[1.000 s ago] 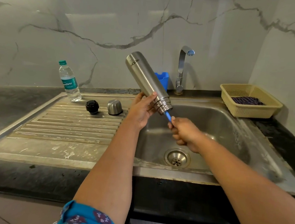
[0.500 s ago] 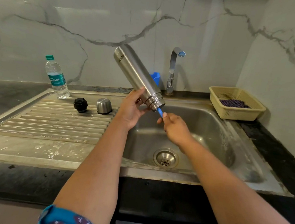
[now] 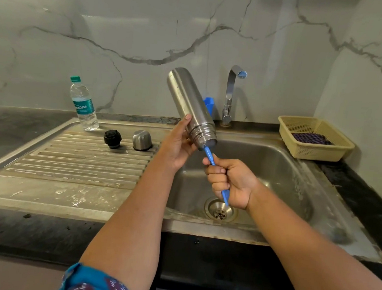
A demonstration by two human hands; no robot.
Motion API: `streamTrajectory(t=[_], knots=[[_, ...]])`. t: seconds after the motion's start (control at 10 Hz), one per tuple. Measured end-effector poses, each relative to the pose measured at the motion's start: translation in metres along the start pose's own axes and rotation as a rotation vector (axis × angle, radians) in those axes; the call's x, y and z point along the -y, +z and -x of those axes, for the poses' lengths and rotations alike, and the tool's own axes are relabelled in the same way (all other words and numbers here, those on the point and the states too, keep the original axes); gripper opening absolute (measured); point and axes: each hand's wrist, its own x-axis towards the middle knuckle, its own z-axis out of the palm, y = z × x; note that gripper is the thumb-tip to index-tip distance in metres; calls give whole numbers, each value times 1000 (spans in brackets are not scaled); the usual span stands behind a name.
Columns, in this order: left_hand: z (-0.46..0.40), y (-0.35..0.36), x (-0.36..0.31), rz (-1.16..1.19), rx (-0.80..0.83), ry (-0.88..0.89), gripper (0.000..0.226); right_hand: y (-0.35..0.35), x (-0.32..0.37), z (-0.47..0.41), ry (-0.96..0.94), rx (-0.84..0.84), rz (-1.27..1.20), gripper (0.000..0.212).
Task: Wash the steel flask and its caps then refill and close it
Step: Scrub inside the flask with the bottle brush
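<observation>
My left hand (image 3: 177, 148) grips the steel flask (image 3: 189, 103) near its threaded mouth, holding it tilted over the sink basin (image 3: 275, 173) with the mouth down and to the right. My right hand (image 3: 230, 182) is curled round the blue handle of a bottle brush (image 3: 209, 156), whose head is hidden inside the flask mouth. The black inner cap (image 3: 112, 138) and the steel outer cap (image 3: 142, 140) stand side by side on the ribbed drainboard (image 3: 80, 163).
A plastic water bottle (image 3: 82, 105) stands at the drainboard's back left. The tap (image 3: 231, 95) rises behind the basin, with a blue holder (image 3: 209, 104) beside it. A beige basket (image 3: 313, 138) with a dark cloth sits on the counter at the right.
My right hand has drawn back down the brush handle, so more blue handle shows below the flask mouth and under my fist. The flask stays tilted in my left hand.
</observation>
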Motion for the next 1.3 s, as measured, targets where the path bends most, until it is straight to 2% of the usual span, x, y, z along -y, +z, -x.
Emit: streamTrajectory(t=[0.1,0.2,0.3,0.4,0.5,0.6,0.7,0.8,1.0,1.1,1.2,1.3], knots=[[-2,1,3,-57,-52,31,44,0,-1,2,-269,-251,723,35],[-2,1,8,-91,-135,50,57,-1,0,2,-564,-636,1734,27],[-4,-7,8,-13,-157,53,49,2,-4,-7,-656,-654,1957,24],[-1,-8,6,-42,-117,45,30,-2,-2,-16,-459,-400,1273,33],[0,-1,5,32,-41,28,17,2,-2,-7,1,69,129,35],[-2,2,4,59,-32,25,21,2,1,-4,-68,35,211,36],[-6,-1,3,-131,-124,7,27,1,1,-10,-475,-423,1188,39],[-7,-4,5,-221,-203,11,34,3,-4,-12,-652,-565,1521,36],[-16,-20,-8,7,-228,31,48,16,-11,-6,-546,-426,1283,41],[-15,-17,-6,61,-167,29,39,20,-10,-1,-426,-339,861,40],[-10,-5,0,31,-122,2,32,25,-9,-2,-372,-284,635,38],[-10,2,0,45,-139,11,30,25,-5,1,-384,-250,611,37]])
